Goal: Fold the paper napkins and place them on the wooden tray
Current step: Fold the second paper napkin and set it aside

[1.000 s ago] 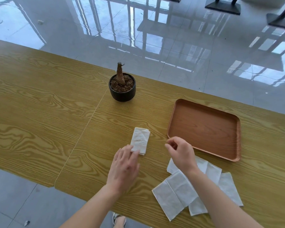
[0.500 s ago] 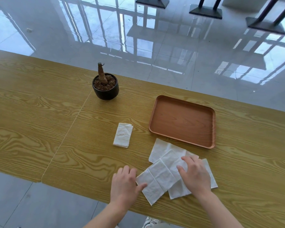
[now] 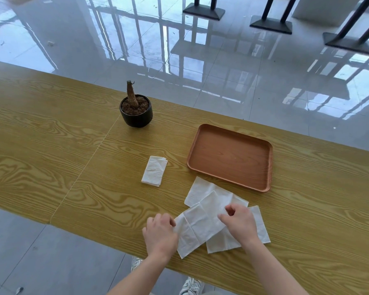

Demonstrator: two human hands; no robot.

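Now, left hand (image 3: 160, 233) and right hand (image 3: 240, 225) in pinch grip on top napkin (image 3: 200, 222).

Folded napkin (image 3: 154, 173) left of wooden tray (image 3: 230, 156); unfolded napkins (image 3: 202, 222) overlap nearby.

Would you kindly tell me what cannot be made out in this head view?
- Napkin pile: sheet count, since the sheets overlap and the right hand covers some.
- Left hand and right hand: whether either pinches a sheet; curled fingers hide the contact.
- Folded napkin: layer count, too small.
- Left forearm, right forearm: cut off by the bottom edge.
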